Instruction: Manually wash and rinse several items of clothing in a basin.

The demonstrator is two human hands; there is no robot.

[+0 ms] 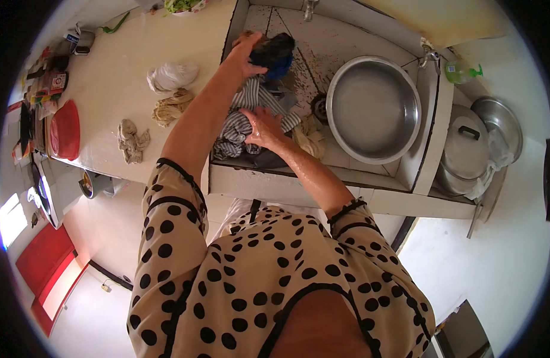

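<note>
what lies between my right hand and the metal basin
Part of the striped cloth, then a beige cloth and the drain, in the head view.

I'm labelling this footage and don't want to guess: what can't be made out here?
All in the head view:
- Striped cloth: partly covered by the right hand; whether that hand grips it is unclear.
- Blue cloth: mostly hidden by the dark cloth in the left hand.
- Green leaves: cut off by the upper edge.
- Items along the left wall: many too small to identify.
</note>
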